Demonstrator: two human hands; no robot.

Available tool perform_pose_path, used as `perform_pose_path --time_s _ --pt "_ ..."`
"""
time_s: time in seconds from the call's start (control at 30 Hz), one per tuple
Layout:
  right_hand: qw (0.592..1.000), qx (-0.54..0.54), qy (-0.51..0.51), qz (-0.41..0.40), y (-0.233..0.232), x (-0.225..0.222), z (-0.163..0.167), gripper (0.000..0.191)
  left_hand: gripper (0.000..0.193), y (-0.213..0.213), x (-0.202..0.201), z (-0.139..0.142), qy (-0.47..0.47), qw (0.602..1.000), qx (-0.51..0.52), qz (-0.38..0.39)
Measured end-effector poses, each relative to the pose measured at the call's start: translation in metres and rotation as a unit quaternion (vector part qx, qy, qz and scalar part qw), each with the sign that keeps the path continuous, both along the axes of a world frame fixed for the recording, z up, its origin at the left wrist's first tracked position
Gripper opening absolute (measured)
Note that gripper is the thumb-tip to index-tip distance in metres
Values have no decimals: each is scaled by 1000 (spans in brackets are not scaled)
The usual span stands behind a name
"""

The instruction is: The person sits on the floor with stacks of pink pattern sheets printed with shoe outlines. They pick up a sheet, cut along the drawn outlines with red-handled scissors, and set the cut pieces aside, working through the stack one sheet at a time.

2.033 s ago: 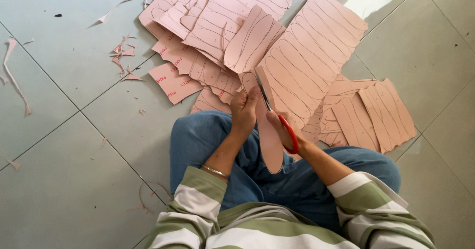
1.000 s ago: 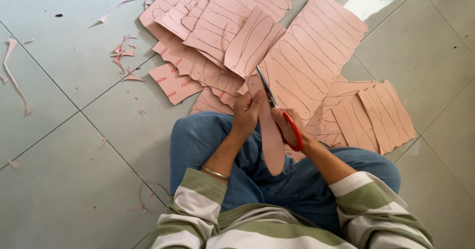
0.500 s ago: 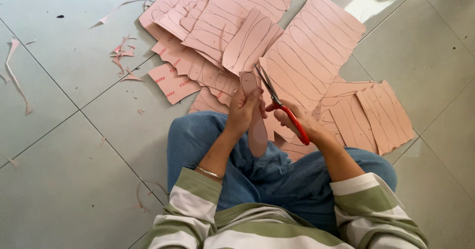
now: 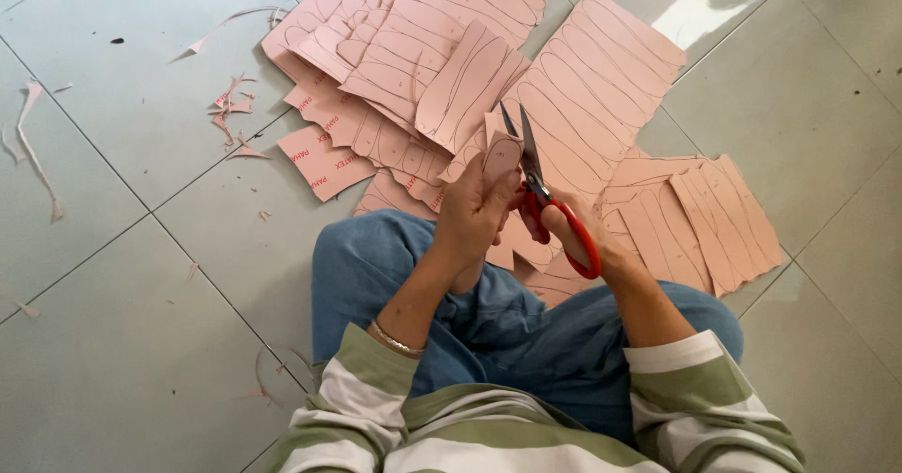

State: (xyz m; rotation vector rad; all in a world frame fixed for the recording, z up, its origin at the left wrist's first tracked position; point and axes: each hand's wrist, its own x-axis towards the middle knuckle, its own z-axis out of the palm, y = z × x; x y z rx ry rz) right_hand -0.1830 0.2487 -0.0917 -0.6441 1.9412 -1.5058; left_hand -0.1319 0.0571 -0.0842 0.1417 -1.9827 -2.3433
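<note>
Pale grey-green tiled floor (image 4: pixel 122 341), glossy, with dark grout lines running diagonally. I sit cross-legged on it in blue jeans (image 4: pixel 376 266) and a green-and-white striped top (image 4: pixel 489 435).

My left hand (image 4: pixel 474 212) is closed around a small rounded pink cut-out piece (image 4: pixel 501 156), held upright in front of me, thumb and fingers pinching its lower part. A thin metal bracelet (image 4: pixel 393 341) sits on that wrist.

My right hand (image 4: pixel 575 231) grips red-handled scissors (image 4: pixel 554 212), fingers through the loops. The blades are parted and point up and away from me, with the pink piece touching their left side near the pivot. The two hands are close together, just above my knees.

Beyond my knees lies a spread of pink sheets (image 4: pixel 592 88) marked with dark outlines of long oval shapes, overlapping in a loose heap. More such sheets (image 4: pixel 700 219) lie to the right, beside my right knee. One smaller pink sheet (image 4: pixel 319 161) with red print lies at the left edge of the heap.

Thin pink offcuts (image 4: pixel 230 116) are scattered on the tiles to the left, with a long curling strip (image 4: pixel 33 149) farther out.
</note>
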Motion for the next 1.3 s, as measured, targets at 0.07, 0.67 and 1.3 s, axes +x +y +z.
perform_pose_path --time_s 0.07,0.67,1.3 --pt "1000 0 -3 8 -1 2 5 96 34 -1 3 6 -9 1000 0 -2" --pt "1000 -9 14 11 0 1 -5 92 26 15 8 29 -12 999 5 42" --pt "999 -27 38 -2 -5 8 -2 90 19 36 12 14 41 984 157 79"
